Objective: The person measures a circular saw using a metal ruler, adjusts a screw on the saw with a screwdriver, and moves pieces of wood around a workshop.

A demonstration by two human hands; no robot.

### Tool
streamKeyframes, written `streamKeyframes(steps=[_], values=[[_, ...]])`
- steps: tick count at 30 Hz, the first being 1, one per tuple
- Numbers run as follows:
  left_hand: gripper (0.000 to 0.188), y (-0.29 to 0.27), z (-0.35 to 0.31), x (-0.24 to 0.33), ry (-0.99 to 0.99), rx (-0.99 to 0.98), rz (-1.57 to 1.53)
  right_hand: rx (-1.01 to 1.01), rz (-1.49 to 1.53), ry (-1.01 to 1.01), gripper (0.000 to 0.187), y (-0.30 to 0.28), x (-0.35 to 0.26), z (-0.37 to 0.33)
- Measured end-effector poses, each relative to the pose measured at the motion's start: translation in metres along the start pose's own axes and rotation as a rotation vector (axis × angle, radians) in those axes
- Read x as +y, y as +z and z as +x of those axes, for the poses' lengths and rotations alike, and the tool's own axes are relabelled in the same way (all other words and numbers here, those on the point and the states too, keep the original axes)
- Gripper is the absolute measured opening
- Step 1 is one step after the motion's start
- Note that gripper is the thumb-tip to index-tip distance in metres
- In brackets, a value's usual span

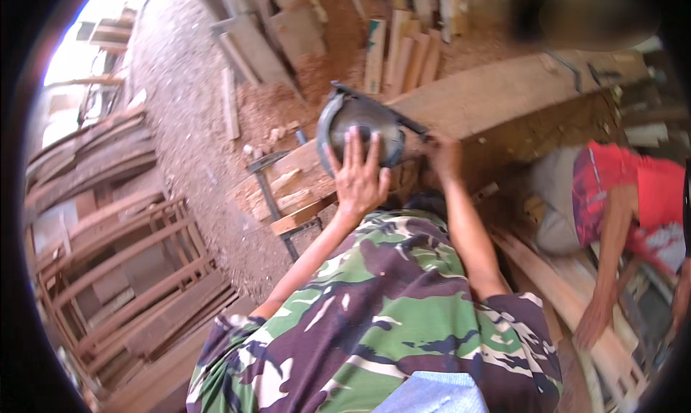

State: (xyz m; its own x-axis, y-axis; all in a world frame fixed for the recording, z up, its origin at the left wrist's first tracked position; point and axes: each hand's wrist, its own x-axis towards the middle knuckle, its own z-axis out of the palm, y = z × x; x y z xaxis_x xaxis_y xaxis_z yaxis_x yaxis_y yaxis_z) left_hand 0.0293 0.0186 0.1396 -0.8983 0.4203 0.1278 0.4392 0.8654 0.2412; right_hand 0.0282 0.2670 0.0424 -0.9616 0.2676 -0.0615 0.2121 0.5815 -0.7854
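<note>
A circular saw (pixel 394 135) is tipped up on a wooden bench in front of me, with its round blade side facing me and its straight base edge slanting down to the right. My left hand (pixel 358 181) lies across the round face, fingers spread and pointing away from me. At the right end of the base edge is my right hand (pixel 445 160), smeared by motion, so its grip does not show. A plank with a rough, splintered end (pixel 277 190) lies under the saw. Beside it is a metal clamp (pixel 266 190), near a small wood block (pixel 301 217).
The wide bench board (pixel 504 96) stretches to the far right, with a dark metal tool (pixel 565 69) on it. Boards (pixel 403 57) lean beyond it over sawdust. Wooden frames (pixel 122 262) are stacked at left. A co-worker in red (pixel 626 175) bends over planks at right.
</note>
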Motion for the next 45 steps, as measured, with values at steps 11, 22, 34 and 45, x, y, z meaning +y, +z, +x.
streamKeyframes(steps=[11, 22, 34, 45], values=[[0.073, 0.004, 0.003, 0.002, -0.086, 0.068, -0.049, -0.243, 0.285, -0.057, 0.047, -0.016, 0.062, 0.041], [0.073, -0.001, 0.024, 0.023, -0.32, 0.123, -0.04, 0.088, -0.491, 0.093, 0.043, -0.123, 0.131, 0.125], [0.068, 0.017, 0.031, -0.004, -0.332, 0.061, 0.142, -0.079, -0.556, 0.146, 0.059, -0.111, 0.144, 0.147], [0.067, 0.004, 0.031, 0.002, -0.408, -0.016, -0.038, 0.478, -0.509, 0.313, 0.058, -0.203, 0.27, 0.242]])
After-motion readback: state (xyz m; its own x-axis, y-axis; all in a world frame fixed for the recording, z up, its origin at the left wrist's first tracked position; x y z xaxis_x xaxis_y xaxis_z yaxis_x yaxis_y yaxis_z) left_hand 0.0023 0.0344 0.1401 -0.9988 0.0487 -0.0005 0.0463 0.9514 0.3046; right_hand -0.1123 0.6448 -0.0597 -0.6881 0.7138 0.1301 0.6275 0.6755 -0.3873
